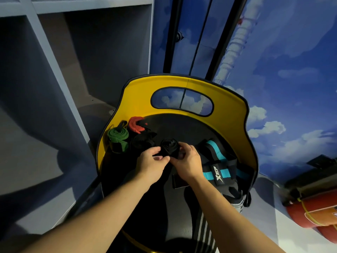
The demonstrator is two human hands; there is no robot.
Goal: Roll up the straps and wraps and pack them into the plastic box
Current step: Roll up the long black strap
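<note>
Currently both hands are on one black wrap roll [170,147], held over the middle of the yellow tub [182,83]. Roll's spiral end faces up and away toward the tub's far wall, so its long axis runs roughly from the hands toward the handle cutout [182,102], tilted up. Left hand [152,164] pinches a loose black tail at the roll's lower left, fingers curled around it. Right hand [187,161] grips the roll's right side, fingers curled over the top.

Tub: yellow inner wall, black rim, dark floor, oval cutout in the far wall. Contents:
- green wrap roll [118,136] at the far left against the wall, a black strip across it, spiral end up
- red wrap [135,123] just behind it, loosely rolled, black tail trailing right
- second black roll [143,140] between the green one and the held one, detail lost in the dark
- black-and-teal strap [217,167] on the right, unrolled, white "XEP"-style label, lying diagonally from far-left to near-right, reaching the right rim
- grey-and-black striped strap [204,232] running from the tub's near side toward the camera

Can't tell if this tub is the plastic box; nothing else box-like is visible.

Room: pale open shelving unit [45,52] on the left, blue sky-and-cloud wall print [282,70] behind and right, black vertical rails [169,33] behind the tub. Red cylinders [313,214] with a yellow strap at lower right, on a pale surface.
</note>
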